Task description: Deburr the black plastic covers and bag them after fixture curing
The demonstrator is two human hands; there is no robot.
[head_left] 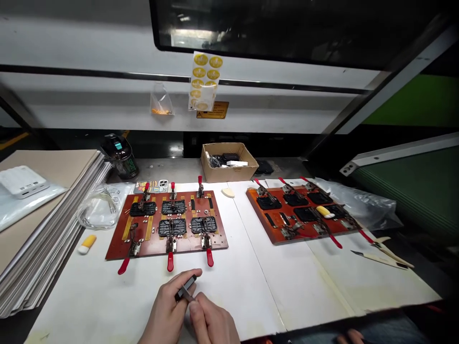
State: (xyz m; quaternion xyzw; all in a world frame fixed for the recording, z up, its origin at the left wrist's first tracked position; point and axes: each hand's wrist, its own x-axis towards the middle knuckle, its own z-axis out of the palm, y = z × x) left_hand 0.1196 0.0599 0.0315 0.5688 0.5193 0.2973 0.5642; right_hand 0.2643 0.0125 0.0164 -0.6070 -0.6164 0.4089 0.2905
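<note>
Gripping a slim black bar (pixel 185 287), left hand (pixel 167 308) and right hand (pixel 211 324) clench their fingers (pixel 195 308).

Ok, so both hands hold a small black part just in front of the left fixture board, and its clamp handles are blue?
No, the clamp handles are red, not blue, in the head view; the rest stands.

The left hand (pixel 167 308) and right hand (pixel 211 321) pinch a small black part (pixel 185 288), hard to make out, near a red-brown clamp fixture (pixel 186 243) on a white table (pixel 244 306).
</note>
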